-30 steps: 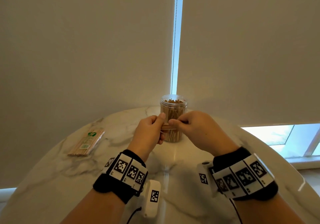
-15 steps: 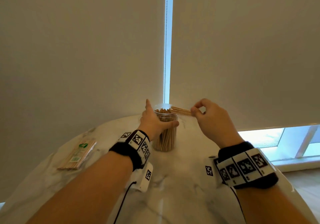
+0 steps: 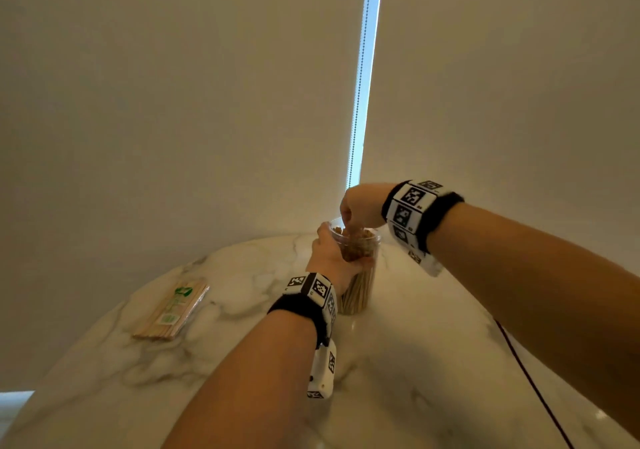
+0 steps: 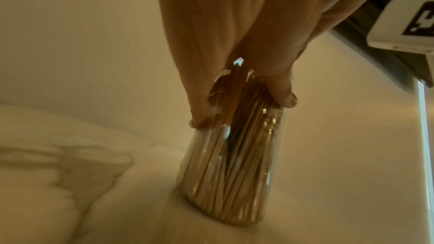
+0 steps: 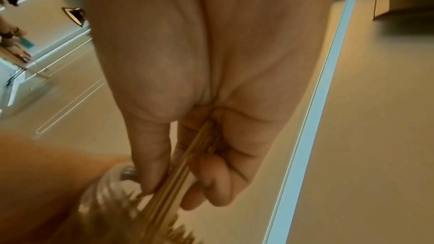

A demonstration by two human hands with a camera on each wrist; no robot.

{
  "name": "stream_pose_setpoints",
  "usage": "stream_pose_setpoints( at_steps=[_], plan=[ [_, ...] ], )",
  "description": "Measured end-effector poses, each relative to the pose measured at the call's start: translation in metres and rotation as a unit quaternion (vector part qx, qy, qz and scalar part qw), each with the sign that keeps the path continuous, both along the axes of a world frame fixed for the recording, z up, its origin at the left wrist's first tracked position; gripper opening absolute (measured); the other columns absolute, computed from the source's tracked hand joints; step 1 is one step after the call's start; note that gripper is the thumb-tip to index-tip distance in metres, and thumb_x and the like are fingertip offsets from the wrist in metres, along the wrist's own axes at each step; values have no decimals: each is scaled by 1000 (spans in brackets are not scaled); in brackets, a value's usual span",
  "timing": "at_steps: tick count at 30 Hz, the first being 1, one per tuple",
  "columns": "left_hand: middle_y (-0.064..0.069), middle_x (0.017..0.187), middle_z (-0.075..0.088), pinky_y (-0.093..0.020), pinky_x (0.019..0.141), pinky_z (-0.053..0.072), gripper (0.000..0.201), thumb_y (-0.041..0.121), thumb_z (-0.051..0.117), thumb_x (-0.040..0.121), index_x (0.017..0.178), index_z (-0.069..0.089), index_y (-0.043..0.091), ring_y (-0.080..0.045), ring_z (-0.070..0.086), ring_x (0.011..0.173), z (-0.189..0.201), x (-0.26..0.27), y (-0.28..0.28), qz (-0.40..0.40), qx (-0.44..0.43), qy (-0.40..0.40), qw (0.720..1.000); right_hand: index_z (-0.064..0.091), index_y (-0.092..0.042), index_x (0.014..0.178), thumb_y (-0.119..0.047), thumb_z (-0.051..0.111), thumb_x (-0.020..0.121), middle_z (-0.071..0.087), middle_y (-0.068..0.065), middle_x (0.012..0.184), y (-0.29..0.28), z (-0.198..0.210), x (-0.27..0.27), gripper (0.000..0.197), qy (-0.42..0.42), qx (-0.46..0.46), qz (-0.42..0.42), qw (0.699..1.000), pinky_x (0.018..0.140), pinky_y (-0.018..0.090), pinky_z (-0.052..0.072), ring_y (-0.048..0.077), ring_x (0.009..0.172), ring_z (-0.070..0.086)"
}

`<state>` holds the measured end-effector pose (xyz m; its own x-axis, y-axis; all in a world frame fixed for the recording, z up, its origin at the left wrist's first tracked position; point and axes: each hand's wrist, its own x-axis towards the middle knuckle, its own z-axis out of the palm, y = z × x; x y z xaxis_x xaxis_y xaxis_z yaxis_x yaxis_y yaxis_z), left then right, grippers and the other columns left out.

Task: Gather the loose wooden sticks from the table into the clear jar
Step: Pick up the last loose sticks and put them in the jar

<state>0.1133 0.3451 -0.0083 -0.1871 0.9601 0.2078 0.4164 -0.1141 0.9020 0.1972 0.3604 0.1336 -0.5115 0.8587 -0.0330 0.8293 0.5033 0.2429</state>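
A person's left hand wrapped its fingers and thumb around the upper part of a clear plastic cylindrical jar, which stood upright on the round white marble worktop near its far edge, close to the pale roller blinds. The palm hid most of the jar's near side from the head view; the wrist view showed the wall packed with upright wooden sticks down to the base.

The right hand hung directly over the jar's open mouth, its thumb and fingers pinched on a small bundle of thin wooden sticks pointing down into the jar. The bundle's lower ends blurred into the sticks already inside, so how far they had entered could not be made out, nor could the number held.

Well to the left lay a flat packet of wooden skewers with a green label, apart from the jar and short of the worktop's left rim. Bare marble lay between packet and jar and across the near side. A dark red cable ran along the right side, cut off at the frame's bottom edge.
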Motion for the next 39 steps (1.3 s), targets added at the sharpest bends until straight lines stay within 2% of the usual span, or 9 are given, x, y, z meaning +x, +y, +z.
stream_pose_setpoints(
  at_steps=[4,8,11,15,18,21,27,35,39],
  plan=[
    [-2,136,47,-46,102,48,110,47,86,65,148,17,26,-25,51,124,1,1,-1,14,-9,22,1000,66,-7,124,-21,49,99,67,11,123,11,-17,-14,33,51,-45,-33,997,91,33,50,26,110,63],
    [-4,138,43,-43,102,48,108,42,86,69,150,16,23,-25,49,125,3,2,-2,17,-15,20,1000,75,-18,108,-23,65,91,70,2,108,18,-21,-1,20,178,-79,-40,980,77,29,46,18,94,60],
    [-3,141,41,-44,104,46,108,41,85,71,151,14,26,-27,48,128,4,3,-3,15,-16,11,1000,78,-21,95,-33,75,84,72,-5,95,25,-23,11,17,224,-122,-47,966,79,28,51,16,93,64],
    [-7,145,37,-45,106,44,112,40,85,72,153,9,25,-30,46,130,3,5,-5,23,-15,11,1000,81,-17,89,-17,80,81,77,0,89,35,-15,29,7,328,-216,-72,917,87,31,59,17,93,73],
    [-8,146,35,-45,107,43,115,41,85,72,154,8,23,-29,44,132,4,6,-5,21,-21,12,999,79,-25,86,-27,78,83,72,-8,83,32,-24,28,4,232,-83,-35,968,69,21,49,11,83,66],
    [-7,146,35,-45,107,43,115,40,86,72,154,8,24,-29,44,132,4,6,-6,20,-25,10,999,78,-29,90,-34,67,91,68,-10,87,26,-30,19,12,149,-53,-13,987,76,25,45,12,86,59],
    [-7,146,36,-46,107,43,116,42,86,70,154,8,24,-29,45,131,2,4,-7,21,-22,14,999,79,-26,95,-24,75,85,70,-8,97,31,-28,23,11,176,-32,-34,983,79,27,49,13,94,62],
    [-6,144,37,-47,106,45,111,41,85,72,152,10,27,-29,45,130,3,3,-7,13,-21,16,1000,73,-31,97,-39,67,89,68,-6,104,29,-35,18,13,204,-67,2,977,84,31,50,16,97,61],
    [-4,143,37,-48,105,46,109,41,85,72,151,11,30,-29,47,129,3,2,-7,13,-22,9,1000,72,-34,85,-42,63,92,68,-9,93,28,-33,18,13,220,-79,2,972,79,30,48,16,93,61]
  ],
)
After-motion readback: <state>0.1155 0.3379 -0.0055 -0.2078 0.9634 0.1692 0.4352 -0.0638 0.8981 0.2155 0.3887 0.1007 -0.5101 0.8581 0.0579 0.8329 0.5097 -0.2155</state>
